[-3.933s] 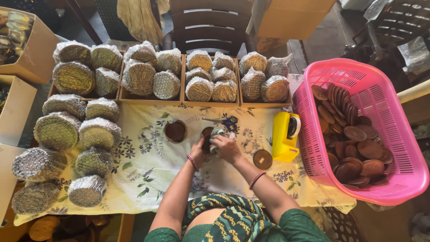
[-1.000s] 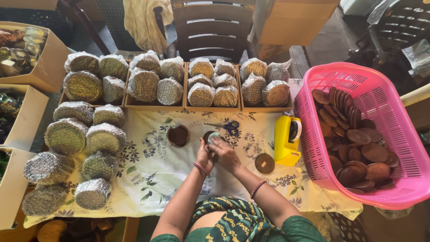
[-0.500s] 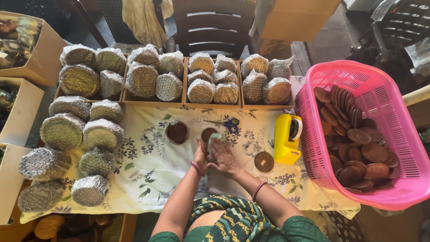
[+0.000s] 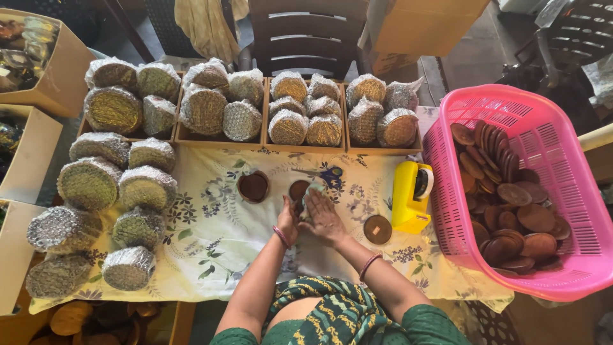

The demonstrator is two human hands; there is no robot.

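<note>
1. My left hand [image 4: 288, 222] cups the near edge of a brown disc [image 4: 298, 190]; fingers curled close against it
2. My right hand [image 4: 324, 217] lies flat, fingers together, pressing a pale cloth [image 4: 313, 190] onto that disc
3. Scissors [image 4: 327, 173] sit just beyond my right fingertips
4. A second brown disc [image 4: 254, 186] lies left of my left fingers, apart
5. A third disc [image 4: 377, 229] lies right of my right hand, beside the yellow tape dispenser [image 4: 412, 195]
6. Pink basket [image 4: 562, 278] of discs far right; foil-wrapped stacks [image 4: 147, 187] well left
</note>
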